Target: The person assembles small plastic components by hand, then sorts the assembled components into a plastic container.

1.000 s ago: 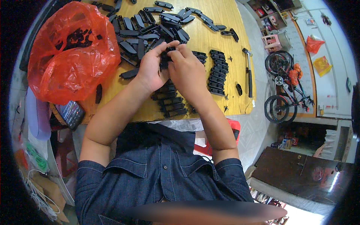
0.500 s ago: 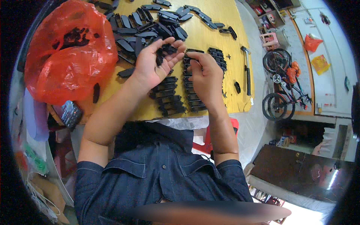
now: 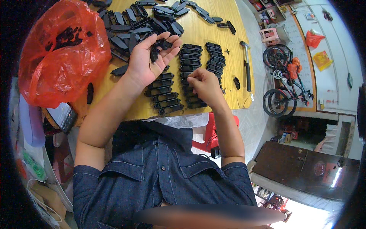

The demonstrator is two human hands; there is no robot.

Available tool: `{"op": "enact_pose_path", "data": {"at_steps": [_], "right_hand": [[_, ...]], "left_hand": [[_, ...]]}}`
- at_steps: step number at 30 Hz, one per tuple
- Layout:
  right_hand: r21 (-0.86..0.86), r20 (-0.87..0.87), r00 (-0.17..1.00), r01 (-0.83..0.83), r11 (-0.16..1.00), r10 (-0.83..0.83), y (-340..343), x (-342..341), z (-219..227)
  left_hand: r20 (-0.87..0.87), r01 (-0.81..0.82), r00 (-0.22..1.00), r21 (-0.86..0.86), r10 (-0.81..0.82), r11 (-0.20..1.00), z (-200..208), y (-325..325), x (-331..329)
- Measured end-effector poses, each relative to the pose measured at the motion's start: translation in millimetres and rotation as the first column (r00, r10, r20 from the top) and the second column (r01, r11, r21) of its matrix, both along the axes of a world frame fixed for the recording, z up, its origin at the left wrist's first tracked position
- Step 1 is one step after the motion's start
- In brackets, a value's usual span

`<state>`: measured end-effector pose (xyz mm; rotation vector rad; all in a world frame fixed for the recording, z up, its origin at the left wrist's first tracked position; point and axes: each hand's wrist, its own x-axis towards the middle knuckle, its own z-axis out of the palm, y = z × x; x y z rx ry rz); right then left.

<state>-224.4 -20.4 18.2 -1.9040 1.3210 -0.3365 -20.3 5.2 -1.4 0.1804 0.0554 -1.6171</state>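
My left hand point(image 3: 142, 65) is palm up and cupped, with several small black plastic pieces point(image 3: 164, 44) lying in it. Below and to its right, my right hand point(image 3: 209, 87) is pinched over the middle row of black slatted plastic parts point(image 3: 190, 57). Whatever sits between those fingertips is too small to make out. A second row point(image 3: 215, 57) stands to the right of it. A third row point(image 3: 167, 102) lies to the left, partly under my left hand. Beyond my left hand is a loose heap of dark, long plastic parts point(image 3: 164, 26).
An open red plastic bag point(image 3: 72, 72) with black pieces inside covers the table's left side. On the right lie a hammer point(image 3: 248, 72) and a small black curved part point(image 3: 236, 83) on the yellow tabletop point(image 3: 232, 53). Bicycles point(image 3: 280, 80) stand beyond, on the floor to the right.
My right hand has come nearer along the middle row, away from my left hand's fingertips, uncovering the row's far end. The left hand still cups the black pieces. The whole view has shifted slightly.
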Motion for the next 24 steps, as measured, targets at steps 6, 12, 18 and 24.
{"op": "enact_pose_path", "data": {"at_steps": [6,12,18,24], "right_hand": [[-0.205,-0.15,0.986,-0.105,0.973,0.075,3.0,4.0,-2.8],[-0.337,-0.265,0.964,-0.093,0.937,0.001,13.8,18.9,18.3],[-0.608,0.039,0.992,-0.074,0.79,0.122,16.3,61.3,38.5],[-0.667,-0.026,0.985,-0.145,0.731,0.172,3.0,80.1,33.5]], "left_hand": [[0.01,0.001,1.0,0.029,-0.001,1.0,5.7,2.2,-1.6],[0.039,0.001,0.999,0.05,-0.003,0.999,10.7,5.1,-5.0],[0.077,0.058,0.995,-0.004,-0.058,0.998,3.5,3.9,-2.2],[0.103,0.079,0.991,0.026,-0.081,0.997,2.6,2.7,-5.7]]}}
